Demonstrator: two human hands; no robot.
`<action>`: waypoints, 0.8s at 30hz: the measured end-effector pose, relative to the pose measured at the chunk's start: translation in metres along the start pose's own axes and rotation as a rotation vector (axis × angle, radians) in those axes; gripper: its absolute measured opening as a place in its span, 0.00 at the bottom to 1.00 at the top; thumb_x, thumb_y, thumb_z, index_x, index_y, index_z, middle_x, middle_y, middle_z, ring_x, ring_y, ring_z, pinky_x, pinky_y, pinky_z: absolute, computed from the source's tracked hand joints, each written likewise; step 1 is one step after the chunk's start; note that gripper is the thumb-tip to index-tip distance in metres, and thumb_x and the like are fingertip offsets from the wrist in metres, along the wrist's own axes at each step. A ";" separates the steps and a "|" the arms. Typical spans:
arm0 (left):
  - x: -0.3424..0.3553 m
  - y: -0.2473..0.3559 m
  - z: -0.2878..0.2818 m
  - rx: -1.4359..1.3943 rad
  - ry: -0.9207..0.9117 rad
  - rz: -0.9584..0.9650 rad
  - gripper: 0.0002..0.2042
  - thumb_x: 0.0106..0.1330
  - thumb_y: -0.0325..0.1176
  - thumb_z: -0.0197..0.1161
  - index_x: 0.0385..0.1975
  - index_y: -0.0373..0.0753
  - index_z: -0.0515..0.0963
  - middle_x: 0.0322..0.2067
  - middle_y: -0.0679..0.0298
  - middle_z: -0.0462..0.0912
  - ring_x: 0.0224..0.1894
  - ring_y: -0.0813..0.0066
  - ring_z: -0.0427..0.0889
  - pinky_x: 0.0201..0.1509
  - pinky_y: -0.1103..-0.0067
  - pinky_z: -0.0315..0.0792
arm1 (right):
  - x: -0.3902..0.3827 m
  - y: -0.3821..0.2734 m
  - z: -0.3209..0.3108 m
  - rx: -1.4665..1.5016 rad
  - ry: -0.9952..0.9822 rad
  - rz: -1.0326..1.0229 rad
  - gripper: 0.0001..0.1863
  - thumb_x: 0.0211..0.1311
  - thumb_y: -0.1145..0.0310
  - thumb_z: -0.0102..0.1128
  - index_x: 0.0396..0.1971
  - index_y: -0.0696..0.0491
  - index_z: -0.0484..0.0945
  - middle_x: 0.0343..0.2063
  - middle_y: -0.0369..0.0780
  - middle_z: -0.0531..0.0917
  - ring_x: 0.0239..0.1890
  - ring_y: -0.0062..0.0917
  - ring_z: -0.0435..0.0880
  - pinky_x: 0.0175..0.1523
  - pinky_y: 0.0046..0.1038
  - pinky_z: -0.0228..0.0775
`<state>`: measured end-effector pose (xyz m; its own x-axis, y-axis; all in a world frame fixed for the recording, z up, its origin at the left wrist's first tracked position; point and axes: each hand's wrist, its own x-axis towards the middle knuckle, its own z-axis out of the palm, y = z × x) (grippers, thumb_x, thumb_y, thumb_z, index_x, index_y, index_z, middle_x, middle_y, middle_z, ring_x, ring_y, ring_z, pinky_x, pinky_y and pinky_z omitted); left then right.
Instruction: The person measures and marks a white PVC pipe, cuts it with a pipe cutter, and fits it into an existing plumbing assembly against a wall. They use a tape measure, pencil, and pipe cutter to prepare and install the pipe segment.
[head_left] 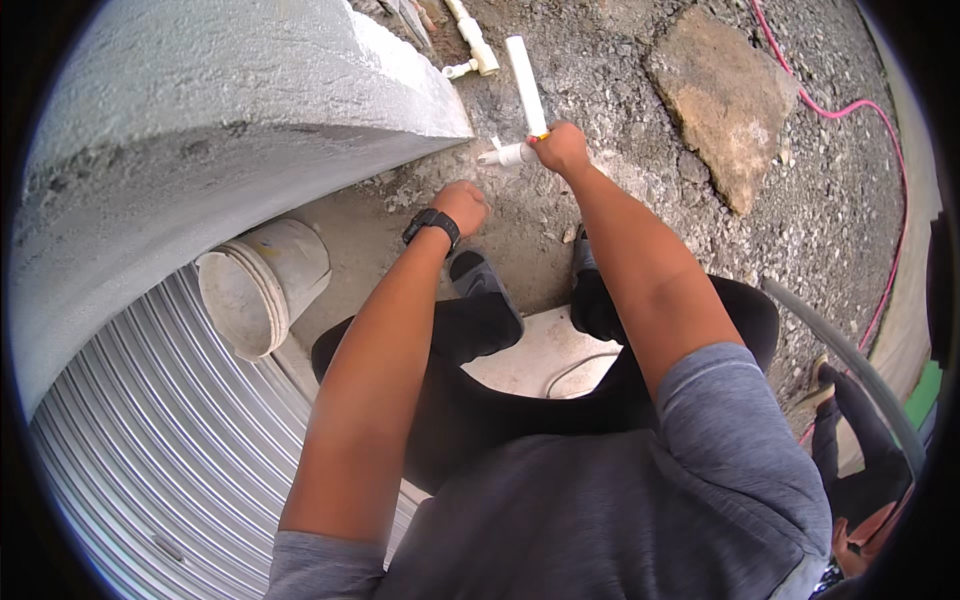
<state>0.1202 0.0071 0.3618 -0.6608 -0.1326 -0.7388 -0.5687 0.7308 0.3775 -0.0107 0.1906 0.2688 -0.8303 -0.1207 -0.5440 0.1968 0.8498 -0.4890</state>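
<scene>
Pipe (525, 85) right of wall (300, 90); right hand (562, 150) clamped on its near end, by fitting (512, 155). Left hand (462, 207) apart, curled; cannot tell if holding anything. Step looks like pipe joining; next move likely calls for steady alignment.

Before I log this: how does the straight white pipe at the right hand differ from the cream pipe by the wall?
Shape: the straight white pipe shows a plain length; the cream pipe carries a branched fitting.
Colour: the white one is brighter, the cream one yellower.
Contact: the white one's lower end meets the right hand; no hand touches the cream one.
Shared: both are slim and pale.
</scene>
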 end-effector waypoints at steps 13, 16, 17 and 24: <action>0.118 -0.021 0.132 -1.708 0.185 -0.570 0.21 0.77 0.30 0.48 0.67 0.28 0.62 0.65 0.47 0.71 0.64 0.57 0.76 0.66 0.66 0.75 | 0.060 0.032 0.055 0.055 -0.007 -0.063 0.30 0.54 0.47 0.74 0.44 0.60 0.85 0.40 0.52 0.88 0.47 0.44 0.87 0.55 0.38 0.77; 0.139 -0.022 0.139 -1.828 0.174 -0.602 0.22 0.79 0.32 0.45 0.69 0.30 0.60 0.68 0.50 0.69 0.66 0.57 0.73 0.69 0.66 0.72 | 0.066 0.031 0.042 0.083 0.017 -0.110 0.36 0.54 0.47 0.75 0.52 0.62 0.82 0.38 0.51 0.89 0.44 0.38 0.89 0.52 0.34 0.79; 0.147 -0.023 0.145 -1.831 0.163 -0.599 0.23 0.80 0.34 0.43 0.71 0.31 0.58 0.69 0.52 0.67 0.67 0.57 0.71 0.70 0.66 0.70 | 0.066 0.032 0.039 0.039 0.080 -0.146 0.35 0.54 0.48 0.75 0.52 0.63 0.82 0.40 0.53 0.88 0.46 0.40 0.88 0.53 0.35 0.78; 0.187 -0.028 0.169 -1.906 0.151 -0.642 0.24 0.81 0.36 0.42 0.72 0.33 0.58 0.66 0.51 0.70 0.67 0.58 0.71 0.71 0.66 0.67 | 0.044 0.040 0.031 0.080 0.052 -0.087 0.33 0.56 0.51 0.75 0.53 0.63 0.81 0.43 0.53 0.87 0.47 0.42 0.87 0.55 0.36 0.77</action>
<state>0.0948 0.0748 0.1187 -0.1612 -0.1529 -0.9750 -0.3165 -0.9277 0.1978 -0.0235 0.2037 0.2037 -0.8718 -0.1635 -0.4618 0.1623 0.7931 -0.5871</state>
